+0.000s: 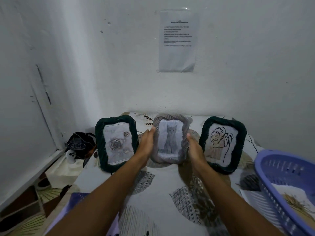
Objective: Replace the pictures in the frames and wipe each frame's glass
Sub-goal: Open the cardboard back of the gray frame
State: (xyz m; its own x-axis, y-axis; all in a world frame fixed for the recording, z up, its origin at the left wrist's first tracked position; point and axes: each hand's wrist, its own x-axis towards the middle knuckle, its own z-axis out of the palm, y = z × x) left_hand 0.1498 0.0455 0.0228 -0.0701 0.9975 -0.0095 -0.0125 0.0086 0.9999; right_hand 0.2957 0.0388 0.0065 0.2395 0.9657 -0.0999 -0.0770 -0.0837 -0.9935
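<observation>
Three frames stand in a row on the patterned cloth [158, 181], leaning back toward the wall [119, 65].

Far left: dark green frame [117, 143], rose picture, upright, long axis vertical. Untouched. It sits just beside the left forearm, not in contact as far as can be told.

Left hand [147, 140]: reaches forward, thumb up along the left edge of the grey frame [171, 138]; the remaining fingers seem to wrap behind, out of sight. Grasping that edge.

Centre: grey frame, cat picture, portrait, long axis vertical and tilted slightly back. It lies straight ahead, between the two hands and equally near to each. Whether its lower edge rests on the cloth or is lifted just clear, cannot tell.

Right hand [194, 145]: mirrors the left, thumb on the frame's right edge, fingers behind. Grasping.

Right: second dark green frame [222, 143], leaf line drawing, upright, just beside the right wrist.

Far right: purple basket [265, 169], loose printed sheets inside and one under it, probably the replacement pictures.

Judgement: the grip is symmetric on the long sides, so the frame should come toward the body or flip face-down about its vertical axis without regrasping. Neighbours stand close on both sides; a wide turn could knock either over.
</observation>
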